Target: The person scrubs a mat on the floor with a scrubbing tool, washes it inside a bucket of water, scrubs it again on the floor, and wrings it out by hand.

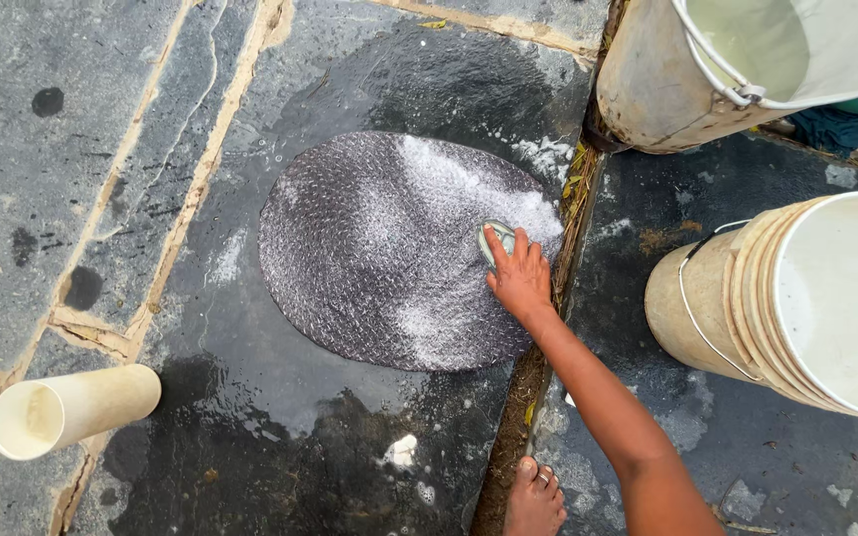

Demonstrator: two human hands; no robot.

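1. The round woven mat (379, 253) lies flat on the wet stone floor (101, 149), dead centre of view. It's dark grey with a braided, bumpy texture, and white soap foam runs across its 3 o'clock side.
2. The right hand (520, 278) presses a small greenish scrub brush (497, 241) onto the mat's 3 o'clock edge, grip closed over it.
3. The left hand isn't in view.
4. A cream plastic mug (67, 409) lies tipped over at 8 o'clock, and two worn buckets (737, 298) stand at 1 to 3 o'clock.
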